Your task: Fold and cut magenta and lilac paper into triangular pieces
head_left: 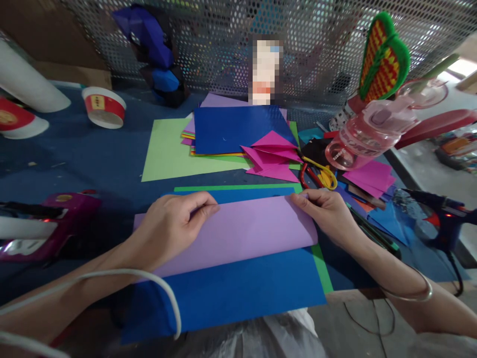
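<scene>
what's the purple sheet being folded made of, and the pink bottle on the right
Purple sheet: looks like thin matte craft paper; it bends in a soft roll under the left hand and right hand. Pink bottle: probably clear tinted plastic; light shows through, with glossy highlights.

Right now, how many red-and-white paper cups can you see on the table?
2: one paper cup stands at the far left of the table; another cup lies tipped at the left edge, partly cut off. Others may be hidden.

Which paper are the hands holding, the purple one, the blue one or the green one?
The purple paper. The left hand and right hand pinch its top edge; the blue sheet and green sheet lie underneath.
</scene>
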Action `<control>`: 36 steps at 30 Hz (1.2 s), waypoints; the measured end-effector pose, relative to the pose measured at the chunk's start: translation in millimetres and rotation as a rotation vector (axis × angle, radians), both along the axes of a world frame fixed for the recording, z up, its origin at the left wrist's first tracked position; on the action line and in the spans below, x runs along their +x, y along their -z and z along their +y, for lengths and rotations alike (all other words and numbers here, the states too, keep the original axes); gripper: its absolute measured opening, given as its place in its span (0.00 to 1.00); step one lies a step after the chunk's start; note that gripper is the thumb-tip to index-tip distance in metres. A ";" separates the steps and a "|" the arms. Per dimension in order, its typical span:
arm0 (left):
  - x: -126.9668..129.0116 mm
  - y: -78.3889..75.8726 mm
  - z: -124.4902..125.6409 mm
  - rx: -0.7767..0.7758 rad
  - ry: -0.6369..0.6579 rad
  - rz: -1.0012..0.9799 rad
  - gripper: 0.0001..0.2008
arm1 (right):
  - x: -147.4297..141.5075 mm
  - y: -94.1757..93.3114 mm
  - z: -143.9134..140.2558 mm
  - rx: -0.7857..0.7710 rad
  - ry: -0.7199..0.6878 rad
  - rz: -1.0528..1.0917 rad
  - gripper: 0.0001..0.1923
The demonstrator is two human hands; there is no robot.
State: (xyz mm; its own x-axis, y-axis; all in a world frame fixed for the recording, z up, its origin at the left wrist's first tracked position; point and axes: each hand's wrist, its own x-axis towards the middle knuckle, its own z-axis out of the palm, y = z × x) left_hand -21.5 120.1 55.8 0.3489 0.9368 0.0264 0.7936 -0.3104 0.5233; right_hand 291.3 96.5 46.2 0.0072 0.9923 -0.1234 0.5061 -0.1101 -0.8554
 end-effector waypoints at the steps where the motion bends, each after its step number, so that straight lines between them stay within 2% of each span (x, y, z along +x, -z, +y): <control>1: 0.2 0.0 -0.2 0.005 -0.001 0.003 0.18 | -0.1 0.1 0.0 0.004 0.000 -0.001 0.33; 16: 3.5 -5.1 -1.3 -0.007 -0.024 0.019 0.16 | -3.7 -2.0 0.0 -0.004 0.024 0.040 0.26; 19: 1.3 -4.5 -0.2 -0.005 -0.066 0.037 0.16 | -5.5 -3.7 1.0 -0.003 0.005 0.057 0.26; 23: -4.3 1.0 5.4 0.009 -0.061 0.035 0.17 | -7.0 -3.3 3.1 0.020 0.002 0.080 0.30; 30: -3.7 0.3 10.6 -0.098 -0.044 0.096 0.20 | -5.9 -2.9 3.5 0.039 -0.016 0.083 0.29; 36: 6.8 4.7 1.4 -0.233 0.029 0.062 0.19 | 3.8 0.0 0.6 0.016 -0.116 -0.118 0.25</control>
